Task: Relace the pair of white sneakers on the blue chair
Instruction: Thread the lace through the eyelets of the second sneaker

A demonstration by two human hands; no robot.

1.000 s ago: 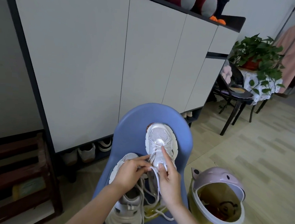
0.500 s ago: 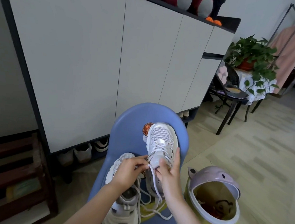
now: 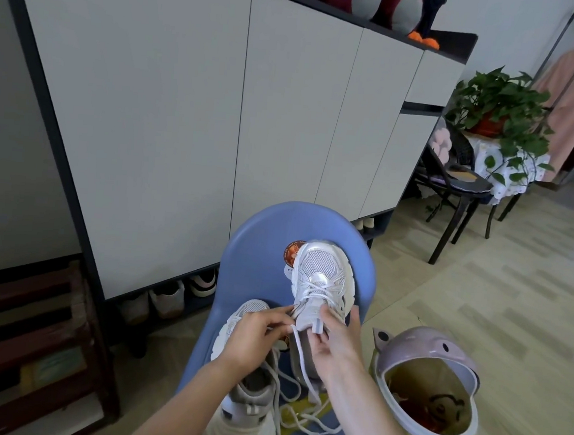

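Observation:
Two white sneakers lie on the blue chair [image 3: 259, 249]. The right sneaker [image 3: 321, 271] points its toe at the chair back, with laces through its lower eyelets. My right hand [image 3: 336, 338] grips this shoe's tongue and side. My left hand [image 3: 256, 333] pinches the white lace [image 3: 302, 359] at the shoe's left eyelets; the lace trails down to the seat. The left sneaker [image 3: 247, 403] lies nearer me, mostly under my left hand, with loose laces spilling beside it.
A pink-lidded bin [image 3: 430, 390] stands open on the floor right of the chair. A white shoe cabinet [image 3: 218, 109] rises behind, with shoes under it. A dark wooden rack [image 3: 27, 351] is at left. A black chair [image 3: 459, 189] and potted plant [image 3: 500, 103] stand far right.
My right hand's fingers slid from the shoe's laces to its tongue and side. My left hand keeps pinching the lace at the eyelets. The view shifted slightly left.

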